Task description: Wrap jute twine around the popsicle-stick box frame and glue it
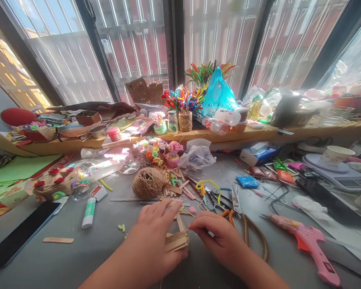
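Observation:
A small frame of stacked wooden craft sticks (178,242) is held in my left hand (152,233), whose fingers wrap over its far side and hide much of it. Brown twine seems to run around the frame. At its right corner, my right hand (219,233) pinches what looks like a thin strand of twine, mostly covered by the fingertips. Just beyond my hands sits a ball of twine (147,182), beside a pile of loose craft sticks (173,190). Scissors (235,198) and orange-handled pliers (254,228) lie past my right hand.
A pink glue gun (308,241) lies on the right. To the left are a phone (22,233), a glue stick (89,212) and a single craft stick (58,240). Pipe-cleaner flowers (173,152) and a kitchen scale (337,172) stand farther back, below a crowded windowsill (252,136).

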Motion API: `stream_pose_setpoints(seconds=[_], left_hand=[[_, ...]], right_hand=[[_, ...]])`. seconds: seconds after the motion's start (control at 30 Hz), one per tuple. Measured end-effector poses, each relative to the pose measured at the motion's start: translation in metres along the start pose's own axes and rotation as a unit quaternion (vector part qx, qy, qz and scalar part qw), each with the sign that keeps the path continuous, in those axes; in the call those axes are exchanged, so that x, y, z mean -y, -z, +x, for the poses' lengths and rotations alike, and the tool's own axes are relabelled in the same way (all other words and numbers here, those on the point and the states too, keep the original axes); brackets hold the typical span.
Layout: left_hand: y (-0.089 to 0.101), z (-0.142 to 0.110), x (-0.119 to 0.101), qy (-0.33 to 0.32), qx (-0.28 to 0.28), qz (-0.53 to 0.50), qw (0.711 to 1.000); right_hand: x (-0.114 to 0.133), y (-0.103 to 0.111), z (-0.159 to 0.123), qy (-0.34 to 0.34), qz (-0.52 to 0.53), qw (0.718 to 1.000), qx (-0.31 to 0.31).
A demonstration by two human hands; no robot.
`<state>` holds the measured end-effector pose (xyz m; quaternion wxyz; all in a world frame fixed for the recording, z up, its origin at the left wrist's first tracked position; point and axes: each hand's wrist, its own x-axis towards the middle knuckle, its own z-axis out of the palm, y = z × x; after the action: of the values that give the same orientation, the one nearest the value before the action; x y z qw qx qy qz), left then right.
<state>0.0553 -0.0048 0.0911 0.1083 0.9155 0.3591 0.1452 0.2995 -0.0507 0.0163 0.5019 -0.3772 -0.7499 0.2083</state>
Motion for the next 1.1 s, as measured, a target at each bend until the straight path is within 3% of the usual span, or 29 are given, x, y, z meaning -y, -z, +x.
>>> stream_pose_setpoints(seconds=[0.27, 0.47, 0.7, 0.83, 1.1], left_hand=[[-0.014, -0.015, 0.008, -0.007, -0.079, -0.057, 0.995], [-0.035, -0.035, 0.022, 0.011, -0.118, -0.119, 0.986], [-0.064, -0.055, 0.024, 0.044, -0.186, -0.328, 0.925], [-0.077, -0.058, 0.026, 0.019, -0.194, -0.392, 0.899], [-0.077, -0.07, 0.038, 0.031, -0.148, -0.405, 0.902]], right_hand=[[0.009, 0.005, 0.003, 0.024, 0.028, 0.999, -0.014], [0.009, 0.014, 0.001, 0.05, -0.014, 0.999, -0.01], [0.008, 0.017, 0.001, 0.053, -0.035, 0.998, 0.002], [0.009, 0.014, 0.001, 0.04, -0.025, 0.999, 0.006], [0.008, 0.004, -0.002, 0.011, -0.016, 1.0, -0.003]])
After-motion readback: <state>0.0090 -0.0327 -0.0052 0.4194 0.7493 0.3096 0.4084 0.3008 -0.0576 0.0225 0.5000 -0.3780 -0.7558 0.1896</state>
